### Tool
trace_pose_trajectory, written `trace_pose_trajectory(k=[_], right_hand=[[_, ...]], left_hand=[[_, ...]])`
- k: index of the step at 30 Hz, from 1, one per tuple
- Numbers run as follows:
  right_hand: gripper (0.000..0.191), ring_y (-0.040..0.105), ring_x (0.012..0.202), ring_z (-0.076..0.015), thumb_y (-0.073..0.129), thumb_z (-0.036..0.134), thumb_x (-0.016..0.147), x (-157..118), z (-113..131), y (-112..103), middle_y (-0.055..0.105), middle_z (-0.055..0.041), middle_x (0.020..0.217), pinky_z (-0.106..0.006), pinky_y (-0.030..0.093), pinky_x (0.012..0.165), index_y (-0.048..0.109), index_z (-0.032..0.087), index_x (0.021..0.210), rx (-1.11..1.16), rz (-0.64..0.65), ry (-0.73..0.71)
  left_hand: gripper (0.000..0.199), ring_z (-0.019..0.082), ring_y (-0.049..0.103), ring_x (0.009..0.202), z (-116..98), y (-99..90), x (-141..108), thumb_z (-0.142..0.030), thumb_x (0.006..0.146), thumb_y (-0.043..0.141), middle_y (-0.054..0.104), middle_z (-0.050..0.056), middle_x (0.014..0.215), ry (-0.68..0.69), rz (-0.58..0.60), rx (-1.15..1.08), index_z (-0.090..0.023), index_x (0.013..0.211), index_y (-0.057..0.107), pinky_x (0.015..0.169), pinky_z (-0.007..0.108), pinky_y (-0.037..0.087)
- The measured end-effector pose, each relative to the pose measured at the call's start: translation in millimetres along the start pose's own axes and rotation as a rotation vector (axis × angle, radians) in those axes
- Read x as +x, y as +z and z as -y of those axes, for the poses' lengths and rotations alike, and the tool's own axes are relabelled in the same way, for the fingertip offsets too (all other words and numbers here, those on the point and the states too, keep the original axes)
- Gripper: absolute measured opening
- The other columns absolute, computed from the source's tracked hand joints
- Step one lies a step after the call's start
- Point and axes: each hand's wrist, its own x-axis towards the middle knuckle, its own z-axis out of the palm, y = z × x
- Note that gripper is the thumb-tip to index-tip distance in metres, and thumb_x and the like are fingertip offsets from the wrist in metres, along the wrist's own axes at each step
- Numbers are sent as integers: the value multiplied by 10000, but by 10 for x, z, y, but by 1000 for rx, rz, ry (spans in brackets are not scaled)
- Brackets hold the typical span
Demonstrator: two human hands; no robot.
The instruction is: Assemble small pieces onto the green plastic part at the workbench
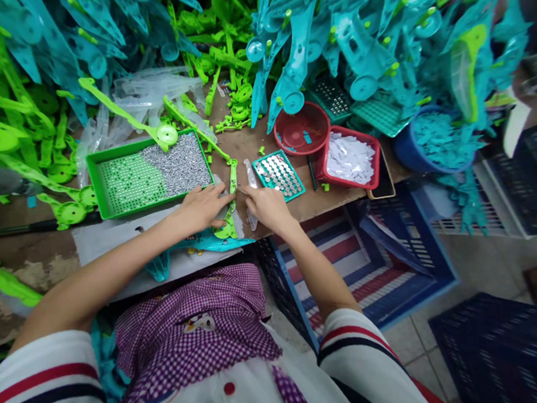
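Note:
My left hand [202,208] lies over the work spot with its fingers stretched out and apart, the fingertips touching a long lime-green plastic part [233,181]. From the right, my right hand [270,206] reaches in with thumb and index finger pinched beside that part; what they pinch is too small to make out. Under the green part a turquoise plastic piece [219,241] rests on a grey sheet [91,243] at the table's front edge. A clear plastic piece [250,184] lies close to my right fingertips.
A green tray [96,189] of small metal pieces stands left; a turquoise tray [302,191] of round metal discs stands right. Behind are a red bowl [296,130], a red basket [377,166] and a blue tub [403,150]. Turquoise parts [356,36] pile high. A blue crate [433,283] sits below.

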Motion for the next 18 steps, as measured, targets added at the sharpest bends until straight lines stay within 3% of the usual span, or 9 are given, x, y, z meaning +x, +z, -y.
trace_pose_trajectory(k=[3,10,18], right_hand=[[451,677,840,-227,380,214,950,25,-11,-16,765,-109,1014,-303,345,662,605,283,1334,-33,25,-28],[410,674,870,-239,355,249,971,200,-28,-160,757,-117,1035,-304,335,666,658,253,1247,-119,40,-90],[428,685,900,-235,356,212,965,111,-39,-205,755,-96,1086,-316,377,704,606,266,1309,-146,69,-98]], left_hand=[[650,281,517,1112,18,21,9,-393,833,667,523,104,1345,26,-28,1,-269,1427,437,868,330,356],[661,275,524,1120,-6,-18,-6,-386,856,645,534,98,1339,10,26,9,-277,1462,407,867,330,339],[656,286,528,1112,-25,-34,4,-376,851,647,550,112,1309,8,38,-3,-255,1454,417,859,336,343]])
